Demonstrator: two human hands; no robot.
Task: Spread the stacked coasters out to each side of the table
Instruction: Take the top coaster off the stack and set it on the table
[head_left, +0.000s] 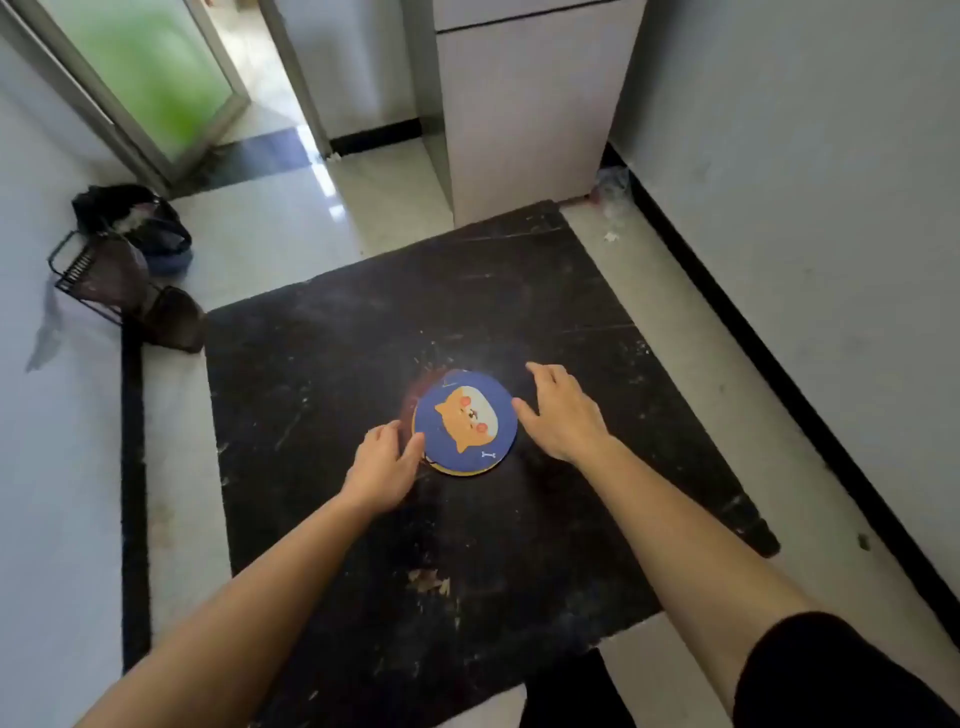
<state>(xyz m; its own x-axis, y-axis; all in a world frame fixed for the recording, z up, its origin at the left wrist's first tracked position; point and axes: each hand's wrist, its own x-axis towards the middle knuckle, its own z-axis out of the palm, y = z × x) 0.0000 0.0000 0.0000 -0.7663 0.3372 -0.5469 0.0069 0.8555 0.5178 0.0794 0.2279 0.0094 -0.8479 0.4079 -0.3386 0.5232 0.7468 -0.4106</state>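
While coaster stack (466, 422) sits mid-table (322, 364), left hand (382, 465) touches its near-left rim, fingers loose; right hand (563, 415) flanks right rim, fingers spread, grasping nothing.

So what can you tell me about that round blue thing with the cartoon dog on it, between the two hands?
It is the top coaster of a small stack: a flat blue disc printed with an orange and cream dog face with red cheeks, plus a tiny white bone near its lower edge. A yellowish rim of another coaster peeks out beneath. The stack lies flat near the middle of the scuffed black table. The left hand touches its left edge with the fingertips; the right hand is spread open at its right edge.
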